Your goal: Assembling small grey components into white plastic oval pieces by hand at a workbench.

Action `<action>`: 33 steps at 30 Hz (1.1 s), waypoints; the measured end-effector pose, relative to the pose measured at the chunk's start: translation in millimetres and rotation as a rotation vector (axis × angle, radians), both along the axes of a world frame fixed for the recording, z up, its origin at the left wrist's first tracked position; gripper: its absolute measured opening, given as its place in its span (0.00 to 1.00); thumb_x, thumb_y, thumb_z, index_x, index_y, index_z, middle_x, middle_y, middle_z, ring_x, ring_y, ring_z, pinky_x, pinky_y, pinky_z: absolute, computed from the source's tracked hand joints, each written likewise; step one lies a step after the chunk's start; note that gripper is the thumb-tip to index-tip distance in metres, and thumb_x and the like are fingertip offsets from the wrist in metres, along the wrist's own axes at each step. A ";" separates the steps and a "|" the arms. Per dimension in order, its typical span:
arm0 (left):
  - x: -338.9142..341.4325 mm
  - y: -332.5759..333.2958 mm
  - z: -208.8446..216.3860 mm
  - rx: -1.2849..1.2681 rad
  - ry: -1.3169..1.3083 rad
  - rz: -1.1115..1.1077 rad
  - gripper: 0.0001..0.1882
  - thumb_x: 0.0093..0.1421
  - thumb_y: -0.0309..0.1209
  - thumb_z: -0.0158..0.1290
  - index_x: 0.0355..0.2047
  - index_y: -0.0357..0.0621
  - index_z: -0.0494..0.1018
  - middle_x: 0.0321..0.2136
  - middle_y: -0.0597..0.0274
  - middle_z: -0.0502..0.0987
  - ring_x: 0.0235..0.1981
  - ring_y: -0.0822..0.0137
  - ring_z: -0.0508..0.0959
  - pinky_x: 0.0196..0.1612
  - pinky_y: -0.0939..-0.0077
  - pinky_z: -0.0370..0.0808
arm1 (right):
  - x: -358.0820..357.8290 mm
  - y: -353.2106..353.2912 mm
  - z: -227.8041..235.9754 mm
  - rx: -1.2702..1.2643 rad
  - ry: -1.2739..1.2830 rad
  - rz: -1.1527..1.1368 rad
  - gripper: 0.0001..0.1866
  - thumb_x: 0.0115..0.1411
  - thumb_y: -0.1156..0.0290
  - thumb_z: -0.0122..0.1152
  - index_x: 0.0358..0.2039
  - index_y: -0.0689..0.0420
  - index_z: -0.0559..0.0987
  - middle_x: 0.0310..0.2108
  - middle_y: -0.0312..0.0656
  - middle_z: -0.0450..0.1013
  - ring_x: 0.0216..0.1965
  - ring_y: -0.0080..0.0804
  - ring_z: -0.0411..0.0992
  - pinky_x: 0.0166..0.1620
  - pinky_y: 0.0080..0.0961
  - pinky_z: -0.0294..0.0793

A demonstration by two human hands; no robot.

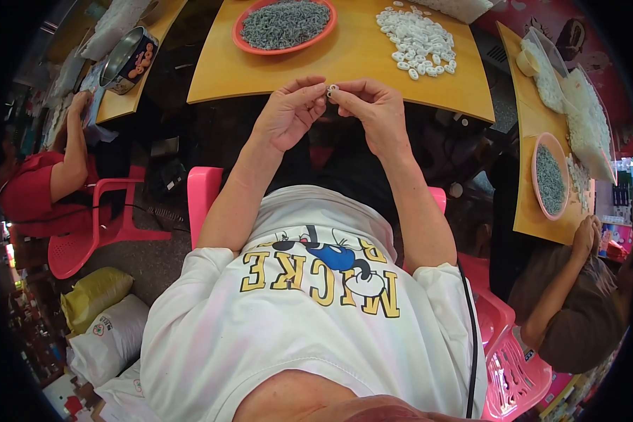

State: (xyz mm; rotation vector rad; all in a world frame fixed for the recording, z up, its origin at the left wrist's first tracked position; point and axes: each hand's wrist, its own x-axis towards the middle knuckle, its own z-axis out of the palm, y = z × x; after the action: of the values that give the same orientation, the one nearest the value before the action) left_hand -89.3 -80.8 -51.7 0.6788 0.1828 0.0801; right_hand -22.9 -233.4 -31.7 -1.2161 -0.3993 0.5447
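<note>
A small white oval plastic piece with holes (333, 90) is held in front of my chest, just off the near edge of the table (218, 77). My left hand (293, 112) pinches it from one side between thumb and index finger, palm turned partly up. From the other side, the thumb and index finger of my right hand (376, 109) close on it. Whether a second tiny part sits between the fingertips is too small to tell. Beyond my left hand stands an orange-red bowl (240, 43) heaped with small grey pieces. A loose pile of similar white oval pieces (418, 46) lies at the right.
To the left, a person in a red top (39, 183) sits by another table holding a round tin (128, 63). At the right, another person (570, 302) works beside a table with a pink bowl (539, 204) of grey pieces. Filled sacks (112, 337) stand on the floor.
</note>
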 end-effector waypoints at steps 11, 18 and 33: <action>-2.0 -0.6 0.9 0.031 -0.019 0.020 0.07 0.55 0.20 0.51 0.35 0.38 0.73 0.29 0.60 0.76 0.28 0.73 0.76 0.33 0.84 0.75 | 1.2 -0.2 -2.1 0.015 0.005 0.038 0.07 0.51 0.76 0.62 0.31 0.64 0.78 0.25 0.39 0.75 0.23 0.17 0.69 0.29 0.10 0.69; -2.3 -4.3 1.0 0.180 -0.019 0.102 0.07 0.54 0.20 0.52 0.35 0.37 0.73 0.30 0.59 0.76 0.27 0.72 0.76 0.33 0.83 0.74 | -0.7 2.2 -3.9 -0.027 -0.049 -0.016 0.07 0.50 0.77 0.62 0.32 0.64 0.78 0.25 0.39 0.75 0.23 0.17 0.70 0.28 0.10 0.69; -3.5 1.1 -5.6 0.273 -0.038 0.112 0.06 0.53 0.19 0.53 0.33 0.36 0.74 0.28 0.58 0.77 0.27 0.71 0.77 0.32 0.83 0.75 | -5.7 10.6 -17.1 -0.034 -0.148 -0.095 0.07 0.50 0.77 0.62 0.30 0.66 0.78 0.24 0.39 0.75 0.22 0.18 0.70 0.27 0.11 0.69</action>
State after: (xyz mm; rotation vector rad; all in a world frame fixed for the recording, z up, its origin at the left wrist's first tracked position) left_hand -92.7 -79.7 -57.4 0.9379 0.1747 0.2283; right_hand -28.6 -222.8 -48.7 -1.3053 -0.4564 0.3822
